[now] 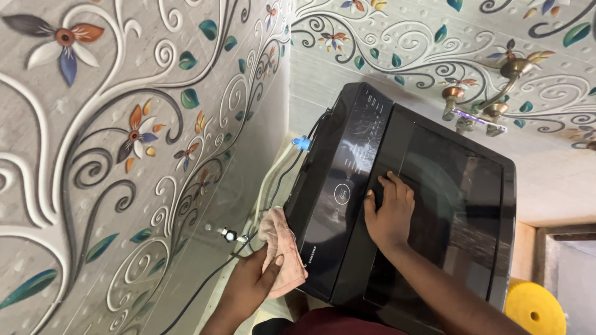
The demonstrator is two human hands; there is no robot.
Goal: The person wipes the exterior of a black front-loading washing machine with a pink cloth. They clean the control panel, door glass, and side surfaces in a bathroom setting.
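My left hand (pixel 248 286) grips a pink cloth (pixel 282 245) pressed against the side edge of a black top-loading washing machine (pixel 347 155). My right hand (pixel 389 211) lies flat, fingers spread, on the machine's dark glossy lid (pixel 459 186), right beside the control panel (pixel 351 167). Both arms come in from the bottom of the view.
Floral-patterned tiled walls (pixel 124 155) enclose the machine on two sides. A white hose with a blue fitting (pixel 302 143) and black cables (pixel 211 279) run down the gap beside the machine. Brass taps (pixel 490 93) stick out of the far wall. A yellow round object (pixel 535 307) sits at the lower right.
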